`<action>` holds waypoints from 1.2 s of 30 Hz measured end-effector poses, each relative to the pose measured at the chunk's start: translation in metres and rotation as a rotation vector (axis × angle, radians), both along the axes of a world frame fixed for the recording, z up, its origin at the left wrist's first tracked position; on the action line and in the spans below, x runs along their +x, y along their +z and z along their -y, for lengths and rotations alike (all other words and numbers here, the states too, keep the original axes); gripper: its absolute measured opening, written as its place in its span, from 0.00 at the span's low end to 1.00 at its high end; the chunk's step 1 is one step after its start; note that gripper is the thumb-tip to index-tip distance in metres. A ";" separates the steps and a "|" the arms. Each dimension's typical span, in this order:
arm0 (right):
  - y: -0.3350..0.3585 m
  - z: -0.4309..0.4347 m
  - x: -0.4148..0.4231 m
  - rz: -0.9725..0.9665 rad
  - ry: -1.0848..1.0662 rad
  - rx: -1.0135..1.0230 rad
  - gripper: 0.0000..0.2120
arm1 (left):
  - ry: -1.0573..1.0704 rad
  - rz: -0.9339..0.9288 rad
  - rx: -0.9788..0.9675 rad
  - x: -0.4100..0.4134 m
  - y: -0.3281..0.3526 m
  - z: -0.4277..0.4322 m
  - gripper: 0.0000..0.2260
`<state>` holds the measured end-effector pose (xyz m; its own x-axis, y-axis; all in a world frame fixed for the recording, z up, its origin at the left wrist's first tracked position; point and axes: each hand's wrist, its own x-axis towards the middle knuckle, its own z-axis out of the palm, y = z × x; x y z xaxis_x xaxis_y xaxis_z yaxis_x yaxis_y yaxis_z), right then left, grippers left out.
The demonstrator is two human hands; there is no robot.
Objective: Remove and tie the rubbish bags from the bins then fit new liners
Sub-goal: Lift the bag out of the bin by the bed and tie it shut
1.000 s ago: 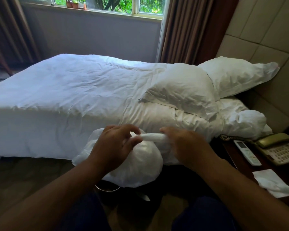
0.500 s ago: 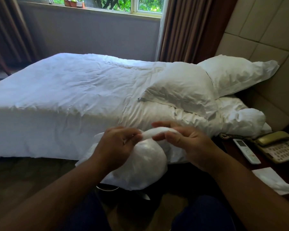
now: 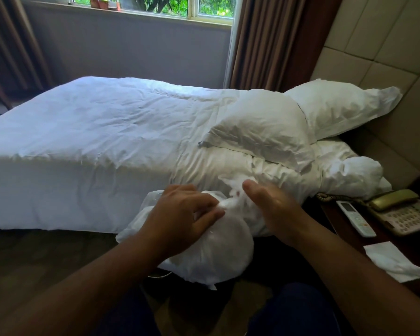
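Pinching the twisted neck (image 3: 229,204) of a white rubbish bag (image 3: 211,253), the left hand (image 3: 182,214) grips it; the neck runs sideways to the right hand (image 3: 274,209), whose fingers are hidden.

the rubbish bag (image 3: 211,253) is thin white plastic, crinkly and a bit shiny. the bed cover (image 3: 95,132) and pillow (image 3: 260,132) are soft white cloth, dull and wrinkled. the phone (image 3: 403,214) and remote (image 3: 355,218) are smooth plastic. the tissue (image 3: 388,260) is thin paper. the bedside table (image 3: 331,220) is dark wood.

White bag (image 3: 211,258) gripped by left hand (image 3: 182,214), right hand (image 3: 274,209).
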<state>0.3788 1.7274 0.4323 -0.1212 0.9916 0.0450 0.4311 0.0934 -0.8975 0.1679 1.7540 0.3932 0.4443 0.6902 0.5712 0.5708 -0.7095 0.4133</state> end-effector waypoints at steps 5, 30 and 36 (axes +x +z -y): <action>0.004 0.003 0.009 0.392 0.111 0.053 0.18 | 0.108 0.033 -0.020 -0.003 0.002 -0.001 0.12; -0.013 -0.007 0.004 1.004 0.215 0.937 0.14 | 0.251 0.079 -0.285 -0.009 0.002 -0.007 0.12; -0.021 -0.007 0.000 0.781 0.167 0.694 0.16 | 0.274 0.131 -0.268 -0.009 0.006 -0.007 0.07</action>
<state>0.3792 1.7341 0.4112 -0.4933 0.7468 0.4461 0.8001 0.5908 -0.1043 0.1584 1.7610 0.3990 0.1584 0.9051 0.3947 0.6540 -0.3956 0.6449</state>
